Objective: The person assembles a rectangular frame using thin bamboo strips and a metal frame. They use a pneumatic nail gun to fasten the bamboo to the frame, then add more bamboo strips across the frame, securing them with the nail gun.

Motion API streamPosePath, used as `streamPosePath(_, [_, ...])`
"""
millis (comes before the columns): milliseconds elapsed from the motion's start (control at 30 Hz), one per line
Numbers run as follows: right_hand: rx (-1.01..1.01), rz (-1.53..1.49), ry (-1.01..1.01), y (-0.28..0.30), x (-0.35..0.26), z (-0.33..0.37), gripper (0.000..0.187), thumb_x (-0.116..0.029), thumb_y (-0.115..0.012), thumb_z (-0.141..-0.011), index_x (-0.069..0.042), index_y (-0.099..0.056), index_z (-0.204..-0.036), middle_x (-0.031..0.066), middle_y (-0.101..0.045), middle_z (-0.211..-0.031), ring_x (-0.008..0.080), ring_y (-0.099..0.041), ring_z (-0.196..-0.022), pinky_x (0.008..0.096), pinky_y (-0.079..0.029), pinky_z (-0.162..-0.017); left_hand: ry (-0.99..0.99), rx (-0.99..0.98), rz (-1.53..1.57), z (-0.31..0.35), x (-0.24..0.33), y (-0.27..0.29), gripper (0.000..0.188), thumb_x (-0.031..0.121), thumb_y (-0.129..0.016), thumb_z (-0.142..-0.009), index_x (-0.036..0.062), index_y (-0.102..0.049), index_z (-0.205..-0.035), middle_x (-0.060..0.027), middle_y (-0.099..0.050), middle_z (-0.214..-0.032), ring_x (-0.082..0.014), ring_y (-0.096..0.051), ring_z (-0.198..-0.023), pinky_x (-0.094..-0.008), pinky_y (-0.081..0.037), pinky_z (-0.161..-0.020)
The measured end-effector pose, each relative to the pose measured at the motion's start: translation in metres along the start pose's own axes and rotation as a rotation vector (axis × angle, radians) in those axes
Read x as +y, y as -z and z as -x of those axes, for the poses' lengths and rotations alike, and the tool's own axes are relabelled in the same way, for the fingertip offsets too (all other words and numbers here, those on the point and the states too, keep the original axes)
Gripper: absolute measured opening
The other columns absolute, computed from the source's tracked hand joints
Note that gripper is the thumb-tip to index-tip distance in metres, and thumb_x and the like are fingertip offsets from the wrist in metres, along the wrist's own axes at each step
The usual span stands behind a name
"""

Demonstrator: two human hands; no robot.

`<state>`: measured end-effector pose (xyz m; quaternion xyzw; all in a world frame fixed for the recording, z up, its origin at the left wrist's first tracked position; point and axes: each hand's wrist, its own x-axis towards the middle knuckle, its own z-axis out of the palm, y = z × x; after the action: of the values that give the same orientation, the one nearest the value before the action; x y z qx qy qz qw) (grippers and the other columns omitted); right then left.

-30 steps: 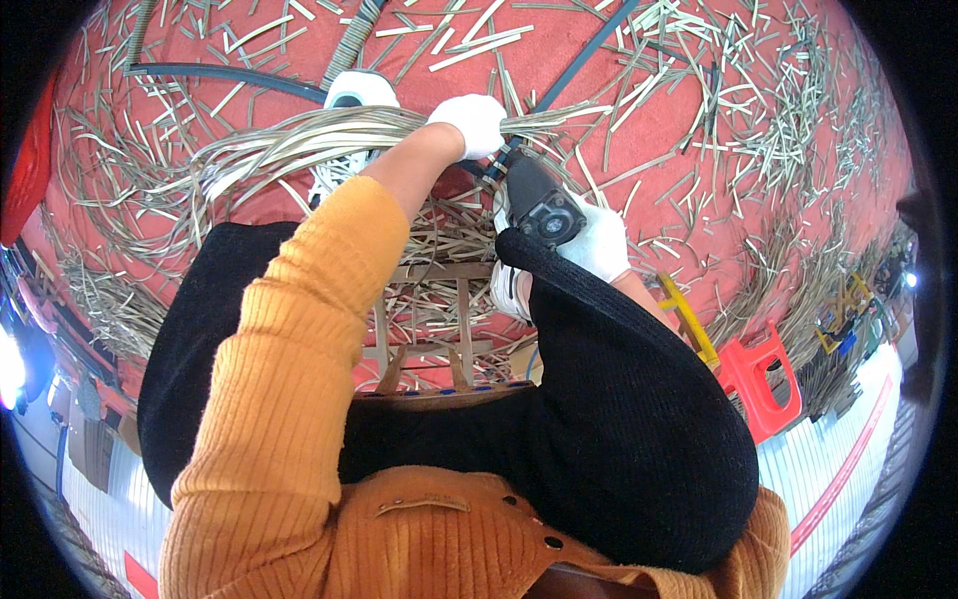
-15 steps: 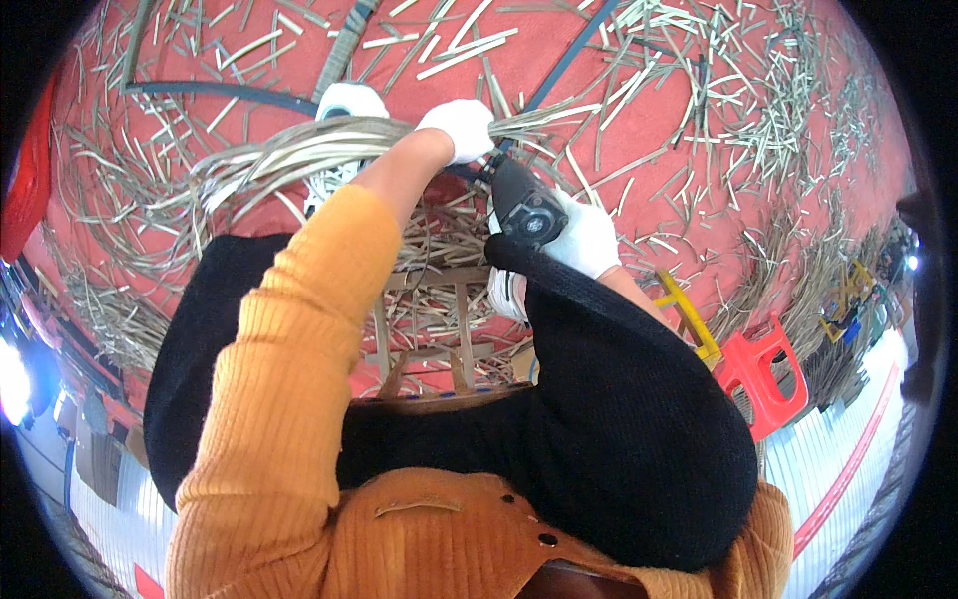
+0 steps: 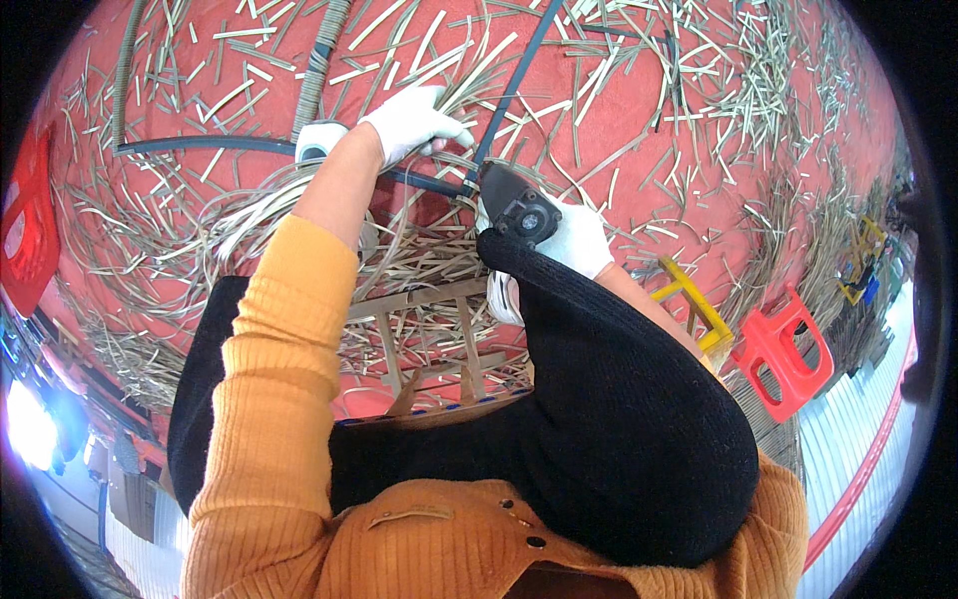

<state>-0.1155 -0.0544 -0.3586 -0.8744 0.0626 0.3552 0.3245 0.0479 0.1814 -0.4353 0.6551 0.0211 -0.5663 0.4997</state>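
My left hand [image 3: 407, 124] wears a white glove and is held over the strips, its fingers stretched out and apart. Close to its fingertips are pale and grey-brown flat strips [image 3: 469, 92]. A loose bundle of long strips [image 3: 249, 215] lies to the left, beneath my left forearm. In a white glove too, my right hand [image 3: 579, 240] grips a black handheld power tool [image 3: 524, 212]. The tool's front end points at a dark frame bar [image 3: 511, 95], close to a corner; whether they touch I cannot tell.
Another frame bar [image 3: 319, 65] is wrapped in strip. Cut strips litter the red floor [image 3: 639, 215]. A wooden slatted piece [image 3: 429, 298] stands before my knees. On the right are a yellow frame [image 3: 696, 304] and a red plastic stool [image 3: 783, 349]; a red object [image 3: 32, 225] is at far left.
My left hand has let go of the strip bundle and moved left, its fingers now spread. The bundle has dropped lower. My right hand still holds the tool.
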Motion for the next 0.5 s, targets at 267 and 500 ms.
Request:
streamPosePath(267, [0.063,0.02,0.027,0.0,0.008,-0.002,0.061,-0.036,-0.074,-0.076,-0.016,-0.061,-0.132,0.0202,-0.069,-0.08,0.0378,-0.069,-0.076,0.0456,-0.055,-0.071,-0.117,0.112,-0.416,-0.013,-0.011,-0.014,0.026,0.024,-0.069,-0.081,0.0022,-0.073,-0.095,-0.0159,-0.071,-0.086,-0.0268,-0.068,-0.078,-0.0373,-0.052,-0.073])
streamPosePath(500, [0.089,-0.002,0.039,-0.001,0.008,-0.001,0.062,-0.031,-0.077,-0.073,-0.014,-0.062,-0.131,0.0206,-0.068,-0.078,0.0382,-0.069,-0.075,0.0451,-0.055,-0.07,-0.167,0.093,-0.768,-0.028,-0.01,-0.028,0.03,0.03,-0.067,-0.079,0.0027,-0.071,-0.092,-0.0215,-0.07,-0.088,-0.039,-0.067,-0.085,-0.044,-0.053,-0.08])
